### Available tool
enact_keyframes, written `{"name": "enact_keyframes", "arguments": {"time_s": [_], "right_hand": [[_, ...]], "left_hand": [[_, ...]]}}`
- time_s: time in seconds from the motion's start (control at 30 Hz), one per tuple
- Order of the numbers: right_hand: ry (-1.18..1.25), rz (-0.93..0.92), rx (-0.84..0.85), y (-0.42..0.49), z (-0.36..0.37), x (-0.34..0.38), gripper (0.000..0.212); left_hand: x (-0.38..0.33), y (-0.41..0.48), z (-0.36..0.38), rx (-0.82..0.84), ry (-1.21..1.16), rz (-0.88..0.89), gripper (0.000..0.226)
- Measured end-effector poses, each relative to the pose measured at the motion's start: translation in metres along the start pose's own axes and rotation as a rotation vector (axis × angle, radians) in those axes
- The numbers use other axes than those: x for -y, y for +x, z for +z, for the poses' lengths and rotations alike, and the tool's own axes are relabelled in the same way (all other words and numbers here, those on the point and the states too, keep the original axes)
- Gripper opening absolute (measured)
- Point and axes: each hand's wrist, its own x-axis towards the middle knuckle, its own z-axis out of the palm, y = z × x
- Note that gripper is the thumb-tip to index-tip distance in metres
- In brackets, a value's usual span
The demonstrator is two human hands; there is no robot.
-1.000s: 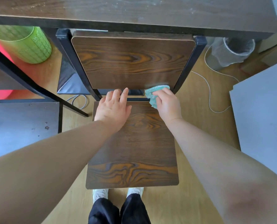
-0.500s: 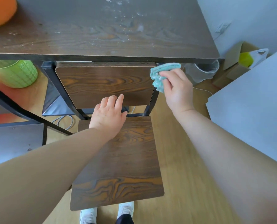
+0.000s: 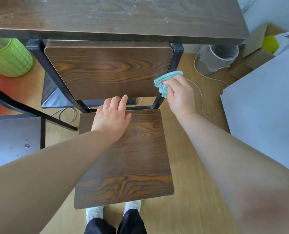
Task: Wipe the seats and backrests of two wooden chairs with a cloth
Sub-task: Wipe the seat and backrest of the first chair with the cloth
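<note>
Cloth (image 3: 165, 81), one, pinched by right hand (image 3: 179, 97) at backrest (image 3: 106, 71) of one chair (image 3: 176, 54); left hand (image 3: 111, 119) spread on seat (image 3: 132, 157).

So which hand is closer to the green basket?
Left. The left hand rests on the back of the chair seat, right of the green basket. The right hand, gripping the cloth, is farther right, by the backrest's right edge.

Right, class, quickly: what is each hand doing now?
Left hand: open, resting flat on the chair seat.
Right hand: holding the teal cloth.
</note>
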Motion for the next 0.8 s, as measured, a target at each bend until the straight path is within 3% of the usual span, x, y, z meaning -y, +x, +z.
{"name": "enact_keyframes", "arguments": {"time_s": [0.2, 0.53, 0.8], "right_hand": [[0.027, 0.091, 0.139, -0.032, 0.046, -0.023, 0.021], [-0.010, 0.455, 0.313, -0.052, 0.096, -0.035, 0.025], [0.248, 0.672, 0.343, -0.080, 0.076, 0.019, 0.017]], "left_hand": [[0.019, -0.001, 0.027, 0.056, 0.022, -0.026, 0.065], [0.051, -0.011, 0.052, 0.141, 0.016, -0.071, 0.064], [0.068, -0.040, 0.042, 0.197, -0.007, -0.067, 0.060]]}}
